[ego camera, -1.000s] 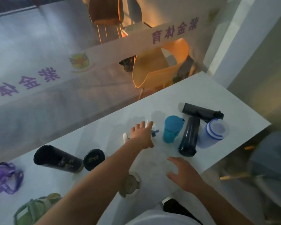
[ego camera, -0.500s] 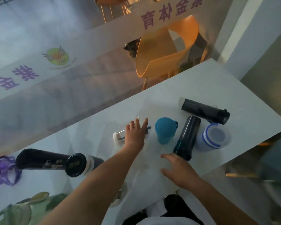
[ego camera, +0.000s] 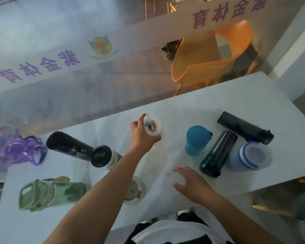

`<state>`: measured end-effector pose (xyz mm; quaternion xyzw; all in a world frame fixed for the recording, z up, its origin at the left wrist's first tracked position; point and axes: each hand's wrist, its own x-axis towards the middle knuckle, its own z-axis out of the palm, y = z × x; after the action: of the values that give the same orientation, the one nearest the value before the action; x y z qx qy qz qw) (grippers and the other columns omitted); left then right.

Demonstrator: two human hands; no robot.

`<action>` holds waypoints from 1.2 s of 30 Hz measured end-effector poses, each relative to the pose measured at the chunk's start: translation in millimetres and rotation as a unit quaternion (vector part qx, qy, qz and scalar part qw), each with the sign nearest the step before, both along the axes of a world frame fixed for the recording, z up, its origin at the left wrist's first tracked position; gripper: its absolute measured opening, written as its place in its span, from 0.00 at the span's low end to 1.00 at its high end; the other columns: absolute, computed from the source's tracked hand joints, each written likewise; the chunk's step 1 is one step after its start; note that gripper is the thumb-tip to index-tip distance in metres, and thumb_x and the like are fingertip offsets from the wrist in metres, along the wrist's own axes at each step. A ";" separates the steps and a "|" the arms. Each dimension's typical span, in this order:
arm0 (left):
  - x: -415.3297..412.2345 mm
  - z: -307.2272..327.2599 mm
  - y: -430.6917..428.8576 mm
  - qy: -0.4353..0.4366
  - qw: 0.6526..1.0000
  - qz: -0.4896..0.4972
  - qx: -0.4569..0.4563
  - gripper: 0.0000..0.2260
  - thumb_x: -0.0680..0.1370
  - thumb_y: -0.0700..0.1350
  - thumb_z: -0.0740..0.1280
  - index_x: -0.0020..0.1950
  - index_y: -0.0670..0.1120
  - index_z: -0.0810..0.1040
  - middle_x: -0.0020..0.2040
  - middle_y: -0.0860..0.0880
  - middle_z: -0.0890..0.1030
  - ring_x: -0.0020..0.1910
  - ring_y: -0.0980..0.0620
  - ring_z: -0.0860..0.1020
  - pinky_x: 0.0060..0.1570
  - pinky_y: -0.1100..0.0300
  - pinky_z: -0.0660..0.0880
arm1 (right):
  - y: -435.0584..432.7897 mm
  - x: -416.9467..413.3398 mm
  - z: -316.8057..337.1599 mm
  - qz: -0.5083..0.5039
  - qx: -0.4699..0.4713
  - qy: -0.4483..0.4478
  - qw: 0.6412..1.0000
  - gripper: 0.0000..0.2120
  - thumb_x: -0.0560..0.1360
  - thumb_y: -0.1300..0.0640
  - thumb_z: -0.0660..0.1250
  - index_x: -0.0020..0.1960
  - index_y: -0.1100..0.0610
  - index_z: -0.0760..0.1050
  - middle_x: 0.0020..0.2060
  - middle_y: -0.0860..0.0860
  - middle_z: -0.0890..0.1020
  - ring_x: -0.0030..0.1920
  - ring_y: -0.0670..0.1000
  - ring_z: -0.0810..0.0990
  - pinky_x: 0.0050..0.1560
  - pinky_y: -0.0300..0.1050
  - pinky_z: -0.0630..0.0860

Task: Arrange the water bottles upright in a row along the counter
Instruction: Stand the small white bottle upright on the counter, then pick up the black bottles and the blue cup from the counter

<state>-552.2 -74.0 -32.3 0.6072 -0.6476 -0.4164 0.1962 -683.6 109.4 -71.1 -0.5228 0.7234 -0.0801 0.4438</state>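
Gripping item: clear bottle (ego camera: 152,128), white-lidded, upright or nearly so, at worktop (ego camera: 218,99) centre, far side; left hand (ego camera: 142,136) wrapped round its upper body, fingers closed on it.

Right hand (ego camera: 195,186): at 5 o'clock of the bottle, fingers spread, holding nothing, low over the worktop.

Risk, judged: a top-heavy, light bottle may tip if released before its base sits flat; the smooth surface would let it slide.

Neighbours:
- teal cup (ego camera: 197,140), upright, 3 o'clock, near.
- dark smoky bottle (ego camera: 217,154) and black flask (ego camera: 245,127), both lying, further at 3 o'clock.
- blue-banded bottle (ego camera: 250,155), upright, 4 o'clock.
- black tumbler (ego camera: 69,147), lying, black-capped bottle (ego camera: 102,156) touching it, 8 o'clock.
- green bottle (ego camera: 51,192), lying, 7 o'clock.
- small clear jar (ego camera: 135,190) under the left forearm; an elbow sweep could knock it.
- purple bag (ego camera: 12,147), 9 o'clock edge.
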 end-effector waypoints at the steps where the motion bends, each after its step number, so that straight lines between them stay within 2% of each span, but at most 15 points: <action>1: 3.3 -1.8 2.2 -0.008 1.000 -0.008 0.001 0.40 0.67 0.42 0.77 0.73 0.58 0.61 0.60 0.52 0.60 0.54 0.47 0.73 0.49 0.58 0.73 | 0.3 1.5 0.0 0.008 -0.003 0.003 1.000 0.27 0.75 0.43 0.65 0.73 0.43 0.63 0.73 0.46 0.66 0.71 0.49 0.66 0.72 0.47 0.63; 5: 10.5 -6.3 10.6 -0.030 0.999 -0.014 -0.010 0.40 0.68 0.44 0.77 0.73 0.58 0.61 0.61 0.51 0.60 0.58 0.46 0.73 0.55 0.57 0.71 | 3.5 0.9 2.3 0.041 -0.016 0.020 0.999 0.27 0.76 0.43 0.64 0.74 0.44 0.61 0.73 0.46 0.65 0.72 0.50 0.64 0.72 0.47 0.60; 9: 10.7 -6.4 11.0 -0.044 0.999 -0.012 0.010 0.43 0.68 0.45 0.78 0.76 0.58 0.57 0.69 0.49 0.62 0.65 0.43 0.70 0.64 0.45 0.73 | 8.5 -4.6 2.9 0.063 -0.022 0.036 0.997 0.28 0.76 0.43 0.64 0.74 0.43 0.60 0.74 0.47 0.64 0.73 0.51 0.63 0.73 0.49 0.60; 14: 9.0 1.2 19.1 -0.068 0.998 -0.001 0.001 0.47 0.69 0.45 0.78 0.78 0.58 0.51 0.73 0.46 0.63 0.71 0.42 0.65 0.68 0.40 0.68 | 15.9 -13.6 3.7 0.079 -0.038 0.030 0.996 0.29 0.76 0.44 0.64 0.74 0.44 0.61 0.74 0.47 0.65 0.72 0.51 0.64 0.72 0.49 0.61; 17: 10.9 16.3 29.6 -0.061 0.998 0.034 -0.011 0.50 0.67 0.49 0.80 0.79 0.56 0.50 0.75 0.45 0.62 0.72 0.42 0.64 0.69 0.39 0.66 | 19.6 -18.5 8.3 0.076 -0.058 0.022 0.995 0.28 0.75 0.45 0.66 0.73 0.44 0.62 0.73 0.46 0.66 0.71 0.50 0.65 0.72 0.50 0.63; 19: 12.6 32.4 44.4 -0.035 0.997 0.058 -0.041 0.50 0.66 0.51 0.80 0.79 0.54 0.51 0.75 0.46 0.62 0.73 0.43 0.64 0.70 0.40 0.65 | 22.3 -22.3 14.1 0.082 -0.080 0.028 0.993 0.28 0.75 0.45 0.66 0.73 0.46 0.64 0.72 0.46 0.68 0.70 0.50 0.67 0.71 0.51 0.64; 22: 11.8 61.3 80.7 0.010 0.995 0.065 -0.073 0.43 0.71 0.50 0.77 0.78 0.54 0.54 0.76 0.49 0.62 0.74 0.48 0.62 0.73 0.48 0.61 | 27.4 -29.6 25.5 0.081 -0.120 0.040 0.989 0.29 0.74 0.44 0.67 0.73 0.48 0.65 0.70 0.48 0.71 0.68 0.50 0.70 0.70 0.50 0.67; 25: 8.0 73.9 124.7 0.048 0.996 0.043 -0.065 0.36 0.74 0.50 0.73 0.76 0.57 0.57 0.76 0.53 0.62 0.73 0.52 0.63 0.71 0.52 0.61 | 37.3 -37.1 40.4 0.055 -0.146 0.048 0.987 0.29 0.73 0.43 0.67 0.72 0.47 0.66 0.70 0.47 0.71 0.68 0.50 0.70 0.70 0.51 0.67; 28: 3.4 62.1 159.5 0.052 0.998 0.009 -0.028 0.34 0.75 0.56 0.70 0.76 0.61 0.56 0.77 0.56 0.61 0.74 0.51 0.63 0.72 0.49 0.63 | 55.7 -43.7 57.1 0.017 -0.169 0.057 0.984 0.28 0.73 0.43 0.67 0.71 0.46 0.66 0.69 0.46 0.71 0.67 0.50 0.70 0.69 0.50 0.68; 32: -4.4 34.3 196.0 0.025 0.998 -0.054 -0.016 0.34 0.75 0.58 0.70 0.76 0.60 0.56 0.78 0.57 0.59 0.75 0.54 0.61 0.70 0.58 0.59 | 98.9 -50.5 85.0 -0.033 -0.185 0.061 0.980 0.28 0.74 0.46 0.69 0.71 0.44 0.66 0.64 0.37 0.68 0.65 0.41 0.67 0.65 0.34 0.61; 34: -9.0 19.6 214.0 0.024 0.996 -0.081 0.011 0.34 0.75 0.57 0.71 0.77 0.58 0.58 0.78 0.55 0.60 0.75 0.54 0.61 0.71 0.58 0.59 | 126.8 -55.8 99.0 -0.061 -0.178 0.056 0.981 0.27 0.73 0.46 0.70 0.70 0.41 0.67 0.64 0.34 0.67 0.65 0.37 0.65 0.66 0.35 0.62; 36: -17.6 5.0 230.3 0.023 0.993 -0.108 0.041 0.35 0.74 0.55 0.72 0.77 0.56 0.59 0.77 0.53 0.62 0.74 0.52 0.62 0.72 0.55 0.60 | 153.6 -65.2 109.3 -0.101 -0.175 0.054 0.978 0.25 0.71 0.46 0.72 0.67 0.41 0.70 0.65 0.36 0.72 0.64 0.39 0.69 0.67 0.40 0.67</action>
<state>-569.7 156.3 -27.2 0.5313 -0.6871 -0.4755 0.1394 -748.7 263.0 38.2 -0.5205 0.7701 -0.2215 0.2950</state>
